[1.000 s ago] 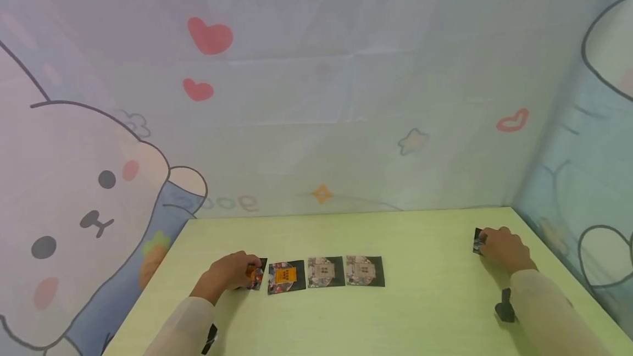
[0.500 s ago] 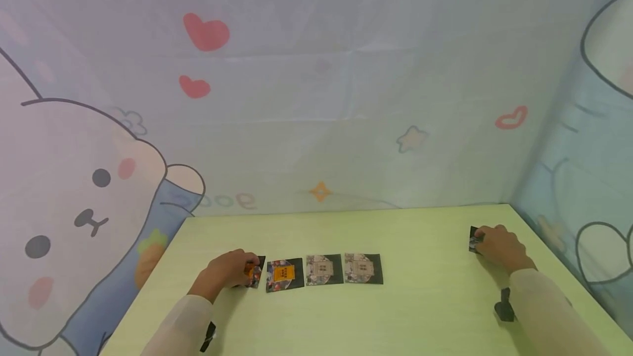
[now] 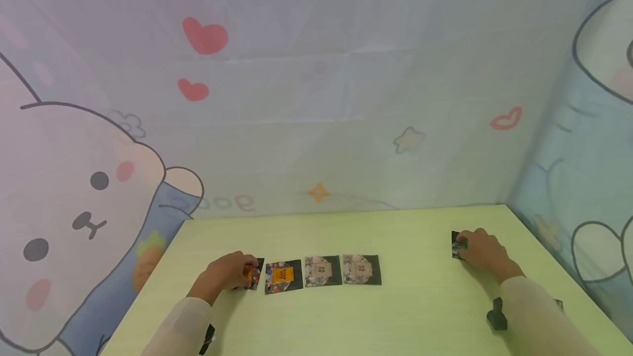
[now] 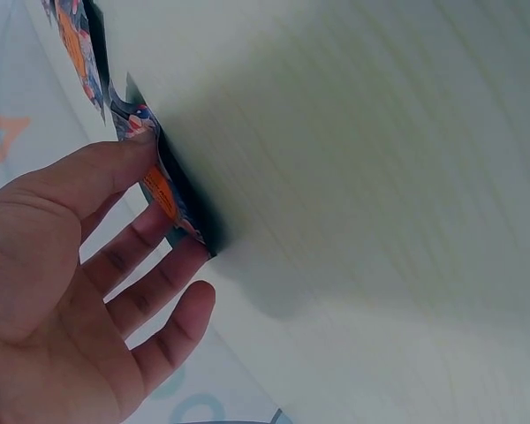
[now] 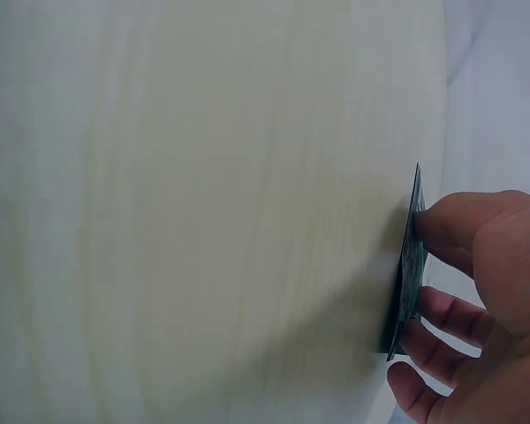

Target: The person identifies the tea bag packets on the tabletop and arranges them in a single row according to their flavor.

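Note:
At the left end of a row of small flat square packets, my left hand [image 3: 227, 271] holds a dark packet with an orange label [image 3: 254, 276]. The left wrist view shows the thumb on that packet's printed face [image 4: 163, 190] and fingers at its far side. A second orange-labelled packet [image 3: 283, 276] lies just right of it. Then come two beige-labelled packets [image 3: 323, 271] side by side. Farther right, my right hand [image 3: 484, 251] pinches a dark packet with some green on it [image 3: 456, 246]. Seen nearly edge-on in the right wrist view, this packet [image 5: 408, 274] tilts off the table.
The pale yellow-green table [image 3: 410, 317] reaches back to a cartoon-printed cloth wall [image 3: 306, 98]. Black pieces show beside both sleeves, one by the right sleeve [image 3: 497, 315]. A small greyish item [image 3: 559, 304] is partly hidden behind the right sleeve.
My right hand has moved left with its packet, toward the row. The left hand has stayed on the orange-labelled packet, and the other packets lie where they were.

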Available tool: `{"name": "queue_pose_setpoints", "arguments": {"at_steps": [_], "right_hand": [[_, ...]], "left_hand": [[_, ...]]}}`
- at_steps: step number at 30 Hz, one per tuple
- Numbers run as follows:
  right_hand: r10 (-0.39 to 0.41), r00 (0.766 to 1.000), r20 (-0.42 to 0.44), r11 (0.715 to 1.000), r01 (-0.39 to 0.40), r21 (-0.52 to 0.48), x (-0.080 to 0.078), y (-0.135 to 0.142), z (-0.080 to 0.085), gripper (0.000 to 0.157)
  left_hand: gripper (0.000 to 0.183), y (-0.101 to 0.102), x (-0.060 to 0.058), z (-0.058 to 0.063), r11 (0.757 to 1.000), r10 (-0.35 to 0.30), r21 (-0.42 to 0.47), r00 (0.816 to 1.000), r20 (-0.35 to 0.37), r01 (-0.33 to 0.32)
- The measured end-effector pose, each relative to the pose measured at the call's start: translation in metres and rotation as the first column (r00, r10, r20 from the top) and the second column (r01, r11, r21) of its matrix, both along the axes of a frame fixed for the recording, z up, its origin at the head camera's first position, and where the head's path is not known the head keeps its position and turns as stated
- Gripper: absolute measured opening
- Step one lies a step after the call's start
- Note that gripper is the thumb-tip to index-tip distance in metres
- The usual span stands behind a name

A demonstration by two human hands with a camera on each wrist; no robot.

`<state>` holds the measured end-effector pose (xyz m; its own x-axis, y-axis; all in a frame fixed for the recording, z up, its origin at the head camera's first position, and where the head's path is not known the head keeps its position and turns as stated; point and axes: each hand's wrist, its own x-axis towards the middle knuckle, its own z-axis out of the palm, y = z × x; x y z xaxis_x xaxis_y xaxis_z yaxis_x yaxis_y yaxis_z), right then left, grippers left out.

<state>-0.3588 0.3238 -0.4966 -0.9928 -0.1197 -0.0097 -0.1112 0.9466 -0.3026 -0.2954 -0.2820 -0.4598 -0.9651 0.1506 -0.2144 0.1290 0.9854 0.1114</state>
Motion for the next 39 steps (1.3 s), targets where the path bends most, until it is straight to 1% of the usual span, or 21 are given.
{"name": "queue_pose_setpoints", "arguments": {"at_steps": [5,14,25,30,39], "right_hand": [[0.027,1.000,-0.014,1.000,-0.028,-0.010,0.003,-0.011,-0.003,0.035],[0.062,0.997,-0.051,0.998,-0.063,-0.012,0.004,-0.035,-0.007,0.030],[0.122,0.990,-0.078,0.992,-0.125,-0.036,0.014,-0.063,-0.008,0.026],[0.135,0.988,-0.076,0.990,-0.138,-0.040,0.015,-0.077,-0.010,0.026],[0.146,0.987,-0.062,0.988,-0.149,-0.045,0.019,-0.094,-0.010,0.027]], "left_hand": [[0.043,-0.001,0.000,-0.003,1.000,0.004,0.000,1.000,-0.003,-0.004],[0.042,-0.002,-0.001,-0.003,1.000,0.002,0.005,1.000,-0.010,-0.002],[0.041,-0.002,0.000,-0.002,1.000,-0.006,0.003,1.000,-0.016,0.007],[0.041,-0.001,-0.001,-0.001,1.000,-0.006,-0.002,1.000,-0.016,0.006],[0.041,-0.002,-0.001,-0.005,1.000,0.000,-0.003,1.000,-0.012,0.000]]}}
